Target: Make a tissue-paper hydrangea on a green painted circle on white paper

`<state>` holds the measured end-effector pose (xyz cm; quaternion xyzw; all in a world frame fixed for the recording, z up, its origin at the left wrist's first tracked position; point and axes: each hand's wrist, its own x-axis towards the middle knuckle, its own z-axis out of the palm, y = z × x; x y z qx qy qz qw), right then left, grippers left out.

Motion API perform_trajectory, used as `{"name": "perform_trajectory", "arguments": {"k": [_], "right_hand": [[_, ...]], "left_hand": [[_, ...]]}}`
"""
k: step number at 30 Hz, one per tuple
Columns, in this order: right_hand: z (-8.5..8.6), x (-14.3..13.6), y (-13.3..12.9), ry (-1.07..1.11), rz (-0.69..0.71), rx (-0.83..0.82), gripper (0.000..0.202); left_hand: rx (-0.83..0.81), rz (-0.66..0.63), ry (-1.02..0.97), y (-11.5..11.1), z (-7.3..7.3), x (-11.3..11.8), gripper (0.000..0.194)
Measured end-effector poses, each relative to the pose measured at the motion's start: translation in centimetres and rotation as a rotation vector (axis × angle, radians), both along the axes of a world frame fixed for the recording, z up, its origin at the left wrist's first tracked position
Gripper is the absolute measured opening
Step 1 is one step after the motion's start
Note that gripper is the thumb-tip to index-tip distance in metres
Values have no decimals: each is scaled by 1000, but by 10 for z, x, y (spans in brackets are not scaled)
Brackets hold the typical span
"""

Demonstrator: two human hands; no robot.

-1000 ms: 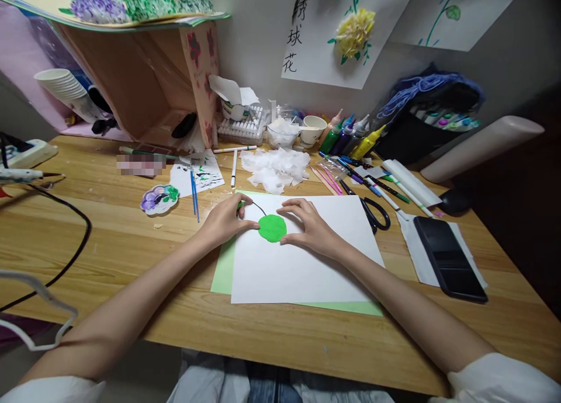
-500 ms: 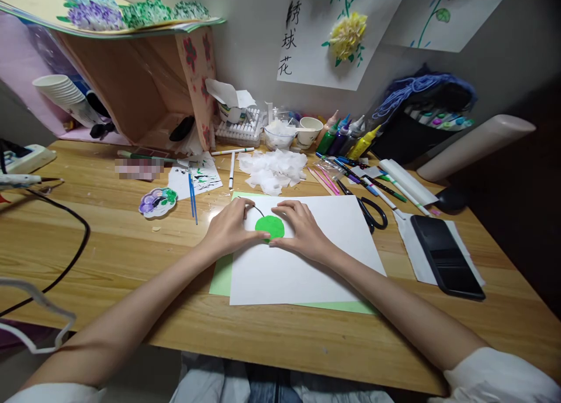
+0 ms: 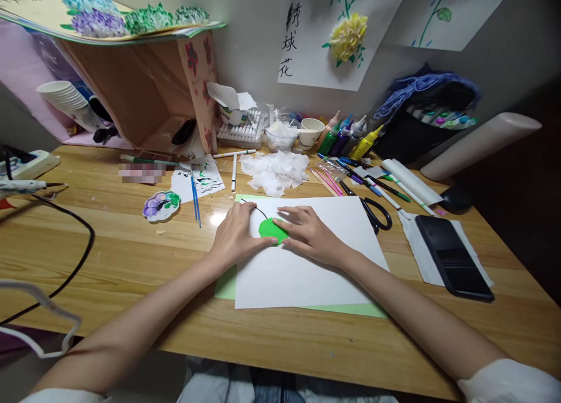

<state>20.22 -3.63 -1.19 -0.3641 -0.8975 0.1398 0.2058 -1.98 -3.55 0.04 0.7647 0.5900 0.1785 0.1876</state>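
Grn disc [image 3: 268,228] btwn L/R fingers [image 3: 290,228]

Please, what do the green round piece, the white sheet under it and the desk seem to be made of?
Green round piece: perhaps modelling clay or felt, matte and evenly coloured; texture unclear. White sheet: probably paper, thin, matte, crisp-edged. Desk: wood or wood-look laminate, showing grain and a glossy highlight.
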Motion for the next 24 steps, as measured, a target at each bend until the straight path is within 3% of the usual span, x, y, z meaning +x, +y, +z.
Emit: {"name": "perform_trajectory", "arguments": {"k": [7,14,24], "right_hand": [[1,-6,-5,-66,16,82,45],[1,-6,-8,-142,73,115,49],[2,-7,-11,-178,87,152,50]], "left_hand": [[1,-13,15,-2,-2,-1,79],[-109,68,-131,5,3,-4,48],[-38,86,-46,3,-2,0,38]]}}
